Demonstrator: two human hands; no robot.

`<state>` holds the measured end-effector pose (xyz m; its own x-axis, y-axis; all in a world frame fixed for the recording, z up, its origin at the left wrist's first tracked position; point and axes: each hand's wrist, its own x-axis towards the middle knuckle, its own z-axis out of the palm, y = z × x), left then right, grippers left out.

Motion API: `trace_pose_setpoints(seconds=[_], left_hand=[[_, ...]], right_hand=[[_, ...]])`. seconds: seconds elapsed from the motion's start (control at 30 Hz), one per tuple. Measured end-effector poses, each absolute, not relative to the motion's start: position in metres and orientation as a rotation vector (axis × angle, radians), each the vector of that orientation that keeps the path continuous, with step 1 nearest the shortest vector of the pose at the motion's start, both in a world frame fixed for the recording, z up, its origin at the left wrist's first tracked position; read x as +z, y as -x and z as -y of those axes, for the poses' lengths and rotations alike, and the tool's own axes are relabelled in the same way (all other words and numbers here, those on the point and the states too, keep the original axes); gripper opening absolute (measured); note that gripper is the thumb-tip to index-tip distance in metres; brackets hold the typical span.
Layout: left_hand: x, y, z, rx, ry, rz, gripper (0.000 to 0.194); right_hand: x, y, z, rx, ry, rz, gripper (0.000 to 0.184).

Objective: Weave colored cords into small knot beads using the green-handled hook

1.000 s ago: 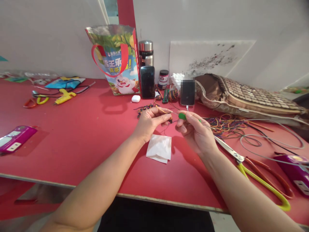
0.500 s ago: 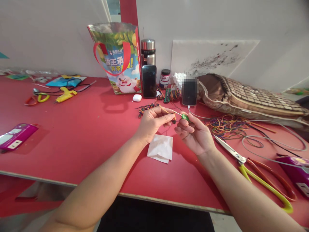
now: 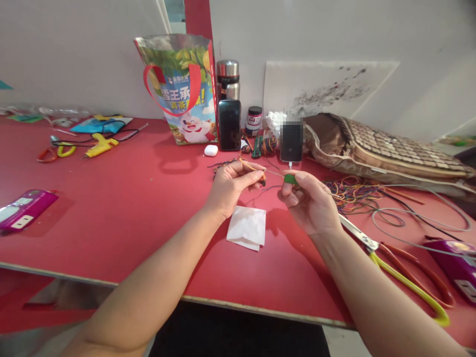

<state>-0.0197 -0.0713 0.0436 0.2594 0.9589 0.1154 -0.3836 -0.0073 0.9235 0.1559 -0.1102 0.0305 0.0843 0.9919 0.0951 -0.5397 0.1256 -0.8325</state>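
My left hand (image 3: 235,184) is closed, thumb against fingers, on a knotted multicoloured cord (image 3: 223,164). Part of the cord trails out behind the hand, and a dark end shows below the fingertips. In my right hand (image 3: 311,201) is a small green-handled tool (image 3: 290,179), pinched between thumb and fingers. Its thin metal shaft, much like a crochet hook, reaches left to the left fingertips; the tip's shape is too small to make out. Thin dark strands hang between the hands. Beneath them lies a folded white paper (image 3: 246,228).
Large scissors (image 3: 366,241) and a tangle of coloured cords (image 3: 353,193) lie right of my right hand. Behind stand a phone (image 3: 229,126), another phone (image 3: 291,143) and a printed bag (image 3: 191,94). A yellow glue gun (image 3: 100,146) is at left.
My right hand has moved right and slightly towards me, drawing the green handle away from my left hand. More of the thin shaft now shows. The left hand has shifted slightly left.
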Motion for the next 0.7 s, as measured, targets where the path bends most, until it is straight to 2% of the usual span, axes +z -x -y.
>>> trace_pose_setpoints(seconds=[0.7], left_hand=[[0.0394, 0.0197, 0.0685, 1.246, -1.102, -0.702, 0.014]], right_hand=[[0.0335, -0.1516, 0.1123, 1.173, 0.778, 0.801, 0.011]])
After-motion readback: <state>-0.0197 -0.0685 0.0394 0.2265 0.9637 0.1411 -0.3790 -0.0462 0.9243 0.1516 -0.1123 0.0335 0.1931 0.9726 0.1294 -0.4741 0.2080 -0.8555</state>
